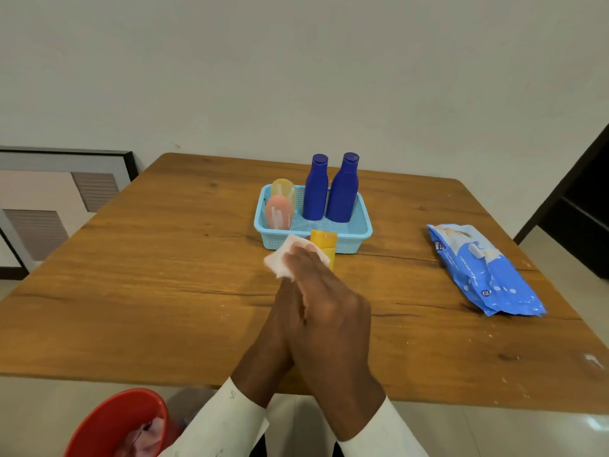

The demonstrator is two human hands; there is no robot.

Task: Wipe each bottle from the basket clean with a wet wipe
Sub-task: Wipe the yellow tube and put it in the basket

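Observation:
A light blue basket (362, 233) stands on the wooden table and holds two upright dark blue bottles (315, 189) (344, 192), a pink bottle (278, 212) and a pale yellow bottle (284, 189). Just in front of it, a yellow bottle (324, 243) sticks out from between my hands. My right hand (329, 311) lies on top and presses a white wet wipe (280, 262) against the yellow bottle. My left hand (280, 328) lies under it, closed on the bottle's lower part, which is hidden.
A blue pack of wet wipes (487, 270) lies on the table to the right. A red bin (115, 423) with used wipes in it stands below the table's near edge at the left. A framed picture (62, 199) leans on the wall at the left.

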